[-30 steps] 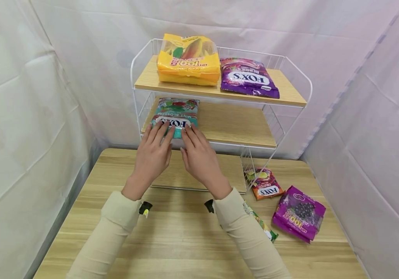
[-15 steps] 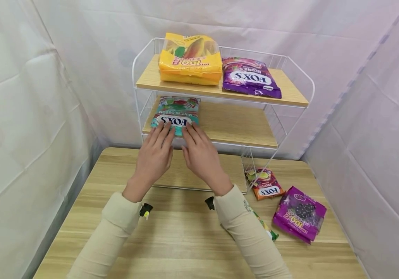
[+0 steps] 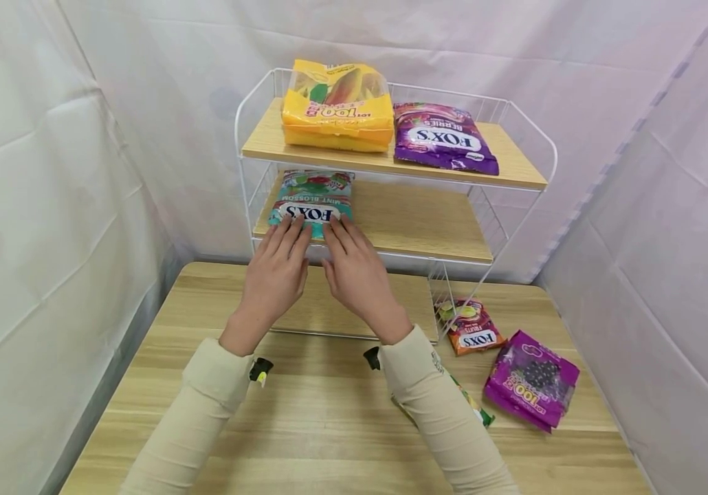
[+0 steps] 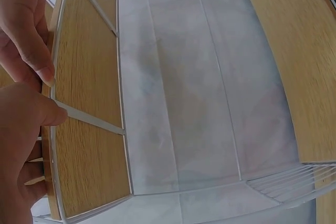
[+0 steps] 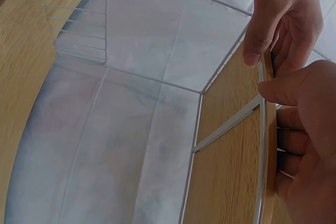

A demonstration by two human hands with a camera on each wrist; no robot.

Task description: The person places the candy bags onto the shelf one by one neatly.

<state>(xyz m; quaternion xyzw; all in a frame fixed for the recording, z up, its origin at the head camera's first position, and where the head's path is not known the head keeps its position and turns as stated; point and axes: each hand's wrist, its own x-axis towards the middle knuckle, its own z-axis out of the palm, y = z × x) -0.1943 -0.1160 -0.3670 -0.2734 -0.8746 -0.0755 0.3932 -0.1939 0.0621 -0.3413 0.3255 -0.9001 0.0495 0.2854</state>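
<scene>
A teal Fox's Mint Blossom candy bag [image 3: 313,199] lies flat at the left end of the middle shelf [image 3: 422,216]. My left hand [image 3: 273,275] and right hand [image 3: 359,278] rest side by side on its front end, fingers straight and pointing away from me. Both thumbs reach below the shelf's front edge. In the left wrist view, the left thumb [image 4: 50,113] touches the shelf's underside by a white cross bar. Similarly, the right wrist view has the right thumb [image 5: 283,85] at that edge, while the fingers above are partly hidden.
A yellow mango candy bag [image 3: 337,110] and a purple Fox's Berries bag [image 3: 443,137] sit on the top shelf. On the table right of the rack lie a Fox's Fruits bag [image 3: 474,330], a purple grape-like candy bag [image 3: 533,381] and a green packet [image 3: 474,405] partly under the right sleeve.
The teal bag has slid slightly back on the middle shelf, with the fingertips following it. The other bags stay where they were.
</scene>
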